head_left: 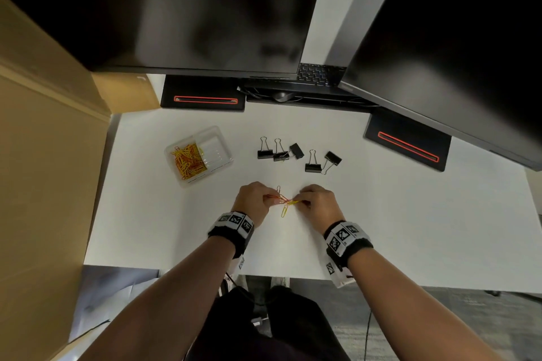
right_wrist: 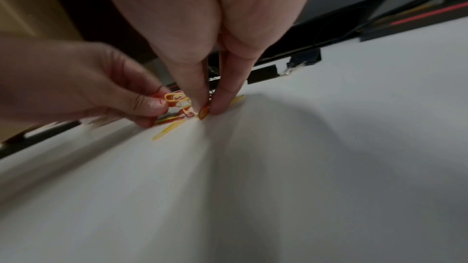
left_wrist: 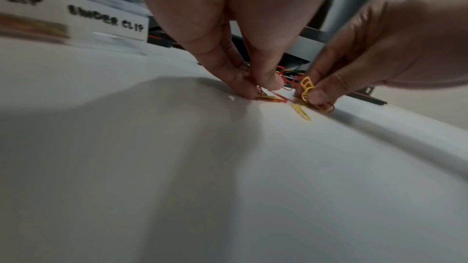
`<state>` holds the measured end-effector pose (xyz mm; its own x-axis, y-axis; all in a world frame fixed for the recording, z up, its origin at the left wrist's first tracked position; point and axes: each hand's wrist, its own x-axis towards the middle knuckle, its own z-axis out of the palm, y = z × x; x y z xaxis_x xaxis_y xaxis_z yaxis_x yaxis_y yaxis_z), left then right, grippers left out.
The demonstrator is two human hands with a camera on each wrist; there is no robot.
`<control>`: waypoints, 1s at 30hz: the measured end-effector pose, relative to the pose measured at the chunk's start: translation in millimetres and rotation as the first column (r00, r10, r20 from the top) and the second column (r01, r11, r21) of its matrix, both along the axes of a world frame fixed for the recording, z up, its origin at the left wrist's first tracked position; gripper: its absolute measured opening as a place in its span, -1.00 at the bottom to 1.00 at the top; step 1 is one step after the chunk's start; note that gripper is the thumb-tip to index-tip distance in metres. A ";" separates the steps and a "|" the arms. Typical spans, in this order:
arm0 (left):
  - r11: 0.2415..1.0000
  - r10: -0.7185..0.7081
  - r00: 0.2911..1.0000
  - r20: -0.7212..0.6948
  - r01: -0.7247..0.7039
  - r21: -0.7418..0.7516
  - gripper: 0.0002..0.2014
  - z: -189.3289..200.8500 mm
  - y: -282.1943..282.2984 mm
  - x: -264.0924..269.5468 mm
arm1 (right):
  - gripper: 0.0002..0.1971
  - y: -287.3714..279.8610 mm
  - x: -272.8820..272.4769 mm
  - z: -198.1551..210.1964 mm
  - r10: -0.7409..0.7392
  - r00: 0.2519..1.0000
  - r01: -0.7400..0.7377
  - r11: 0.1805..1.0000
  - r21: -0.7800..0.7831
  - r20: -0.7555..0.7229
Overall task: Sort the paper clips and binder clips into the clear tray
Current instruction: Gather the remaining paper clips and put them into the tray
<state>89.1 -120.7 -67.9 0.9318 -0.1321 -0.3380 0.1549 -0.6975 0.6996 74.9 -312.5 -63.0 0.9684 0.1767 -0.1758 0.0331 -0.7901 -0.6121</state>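
Both pinching tangled paper clips, left hand and right hand, right of clear tray; risk scattering if yanked apart.

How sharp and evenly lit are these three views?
Head view: sharp at the black binder clips, edges bent by the wide lens. Left wrist view: clear tray's label smeared, a broad shadow on the white table. Right wrist view: blurred, similarly shadowed.
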 end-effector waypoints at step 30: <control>0.654 0.735 0.675 -0.063 -0.731 -0.192 -0.86 61.6 169.2 37.3 | -0.83 220.2 88.5 58.4 -0.052 0.967 0.157 0.890 0.428 -0.248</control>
<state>126.4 48.4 -6.3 0.7591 0.5394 -0.3646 0.5447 -0.2196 0.8093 163.3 -92.3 -4.6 0.9297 0.1869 -0.3174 -0.2137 -0.4281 -0.8781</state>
